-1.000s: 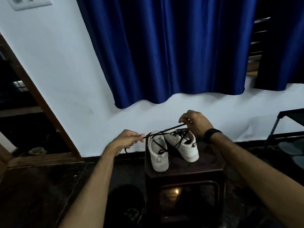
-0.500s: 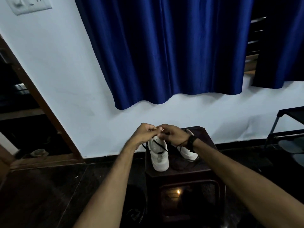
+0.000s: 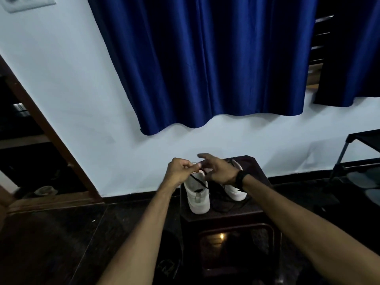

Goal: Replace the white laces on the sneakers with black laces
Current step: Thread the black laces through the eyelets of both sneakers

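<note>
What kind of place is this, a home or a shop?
Most likely a room in a home: a blue curtain hangs on a white wall, and the sneakers stand on a small dark stool beside a wooden doorframe.

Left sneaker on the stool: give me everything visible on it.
The left sneaker is white, looks like smooth leather or synthetic, with a rounded toe pointing toward the camera. It stands upright on the dark stool, beside the other sneaker. A black lace crosses its upper eyelets; the lower part shows none. The left hand and right hand work the lace above its collar, hiding the heel.
</note>
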Demonstrator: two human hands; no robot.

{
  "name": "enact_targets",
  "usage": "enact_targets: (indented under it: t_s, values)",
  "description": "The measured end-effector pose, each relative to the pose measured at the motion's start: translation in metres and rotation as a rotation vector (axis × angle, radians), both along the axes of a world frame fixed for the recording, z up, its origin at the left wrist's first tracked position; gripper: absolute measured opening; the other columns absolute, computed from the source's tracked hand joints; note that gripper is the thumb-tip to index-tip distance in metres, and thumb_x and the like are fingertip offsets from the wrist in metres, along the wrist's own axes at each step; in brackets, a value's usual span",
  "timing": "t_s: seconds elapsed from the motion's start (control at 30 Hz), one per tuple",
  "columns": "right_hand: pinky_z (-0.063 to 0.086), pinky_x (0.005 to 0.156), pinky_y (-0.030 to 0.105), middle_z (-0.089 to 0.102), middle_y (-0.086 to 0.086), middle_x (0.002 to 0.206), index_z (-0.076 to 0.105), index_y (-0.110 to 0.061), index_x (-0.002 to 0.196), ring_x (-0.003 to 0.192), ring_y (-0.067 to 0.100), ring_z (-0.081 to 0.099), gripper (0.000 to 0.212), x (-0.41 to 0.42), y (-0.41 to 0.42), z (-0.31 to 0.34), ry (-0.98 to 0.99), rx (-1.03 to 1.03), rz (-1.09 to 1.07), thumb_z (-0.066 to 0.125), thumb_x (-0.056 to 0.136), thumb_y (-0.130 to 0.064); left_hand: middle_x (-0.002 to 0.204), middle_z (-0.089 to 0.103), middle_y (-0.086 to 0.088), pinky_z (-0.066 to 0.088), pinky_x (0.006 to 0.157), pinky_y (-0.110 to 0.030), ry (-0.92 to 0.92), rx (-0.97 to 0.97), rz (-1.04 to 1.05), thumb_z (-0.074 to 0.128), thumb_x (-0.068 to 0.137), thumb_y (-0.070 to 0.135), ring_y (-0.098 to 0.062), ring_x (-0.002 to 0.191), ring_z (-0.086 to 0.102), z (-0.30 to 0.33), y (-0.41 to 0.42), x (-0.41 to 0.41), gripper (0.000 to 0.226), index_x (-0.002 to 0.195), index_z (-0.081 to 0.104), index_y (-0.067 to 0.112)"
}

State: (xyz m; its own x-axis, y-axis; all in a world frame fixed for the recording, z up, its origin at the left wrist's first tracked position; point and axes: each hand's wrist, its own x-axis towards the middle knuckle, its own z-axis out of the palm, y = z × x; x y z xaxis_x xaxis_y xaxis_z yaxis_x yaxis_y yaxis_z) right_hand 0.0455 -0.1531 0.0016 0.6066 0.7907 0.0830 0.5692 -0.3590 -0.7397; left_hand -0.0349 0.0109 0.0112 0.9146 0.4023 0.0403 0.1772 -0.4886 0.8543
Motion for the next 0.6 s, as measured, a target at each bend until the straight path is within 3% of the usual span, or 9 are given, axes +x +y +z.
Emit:
enact_targets:
  t_s: [0.1,0.17,0.23,0.3,0.37,0.47,0.53,0.6]
  values:
    - [0.053,0.092,0.037,0.069,0.005,0.109,0.056,-0.014,0.131,0.099,0.019,0.066,0.052,0.004,0.017,-0.006,0.059,0.041,0.005,0.074,0.082,-0.014,0.057,0.062,-0.001,0.040,0.057,-0.020,-0.028,-0.044,0.105,0.084,0.072,0.038,-0.003,0.055,0.050,-0.006,-0.010,0.008,0.035,0.065,0.073,0.006]
    - [0.052,0.088,0.029,0.073,0.001,0.099,0.066,-0.015,0.118,0.090,0.011,0.067,0.034,0.007,0.016,-0.007,0.037,0.086,-0.034,0.073,0.085,-0.020,0.056,0.061,-0.008,0.038,0.057,-0.023,-0.037,-0.085,0.149,0.084,0.071,0.043,-0.005,0.055,0.048,-0.013,-0.008,0.010,0.040,0.061,0.071,0.007]
    - [0.048,0.074,0.020,0.073,-0.006,0.083,0.074,-0.019,0.098,0.074,-0.002,0.063,0.013,0.012,0.012,-0.009,0.003,0.116,-0.090,0.069,0.089,-0.026,0.052,0.061,0.000,0.035,0.052,-0.017,-0.049,-0.144,0.197,0.082,0.073,0.049,-0.001,0.050,0.048,-0.017,-0.006,0.009,0.045,0.059,0.071,0.008]
    - [0.041,0.067,0.016,0.073,-0.007,0.074,0.076,-0.019,0.087,0.064,-0.007,0.059,0.014,0.018,0.014,-0.013,-0.022,0.167,-0.210,0.065,0.092,-0.026,0.050,0.064,0.004,0.033,0.048,-0.014,-0.070,-0.151,0.288,0.079,0.075,0.053,0.004,0.047,0.048,-0.022,-0.004,0.011,0.048,0.058,0.070,0.008]
    - [0.042,0.070,0.018,0.075,0.000,0.080,0.077,-0.017,0.088,0.072,0.001,0.062,0.013,0.025,0.025,-0.019,-0.035,0.167,-0.341,0.064,0.091,-0.021,0.048,0.061,0.006,0.038,0.049,-0.019,-0.047,-0.070,0.378,0.074,0.080,0.053,0.000,0.050,0.052,-0.029,-0.002,0.015,0.048,0.057,0.068,0.011]
    - [0.046,0.077,0.022,0.074,0.007,0.095,0.076,-0.016,0.090,0.093,0.022,0.066,0.018,0.041,0.043,-0.028,-0.017,0.102,-0.465,0.059,0.085,-0.012,0.073,0.072,0.003,0.054,0.074,-0.033,0.070,0.067,0.401,0.068,0.084,0.046,-0.019,0.079,0.067,-0.039,-0.003,0.031,0.031,0.069,0.072,0.019]
    - [0.051,0.082,0.028,0.073,0.008,0.101,0.075,-0.018,0.093,0.098,0.027,0.065,0.023,0.049,0.051,-0.029,-0.005,0.036,-0.450,0.056,0.082,-0.009,0.094,0.075,0.003,0.051,0.090,-0.036,0.168,0.190,0.367,0.065,0.084,0.040,-0.023,0.099,0.066,-0.038,-0.009,0.043,0.016,0.081,0.074,0.028]
    - [0.052,0.087,0.031,0.072,0.007,0.107,0.075,-0.021,0.098,0.101,0.026,0.065,0.026,0.058,0.053,-0.033,-0.008,-0.021,-0.400,0.057,0.083,-0.010,0.106,0.072,0.002,0.042,0.097,-0.036,0.282,0.291,0.337,0.059,0.086,0.038,-0.025,0.109,0.061,-0.035,-0.017,0.057,0.015,0.090,0.072,0.031]
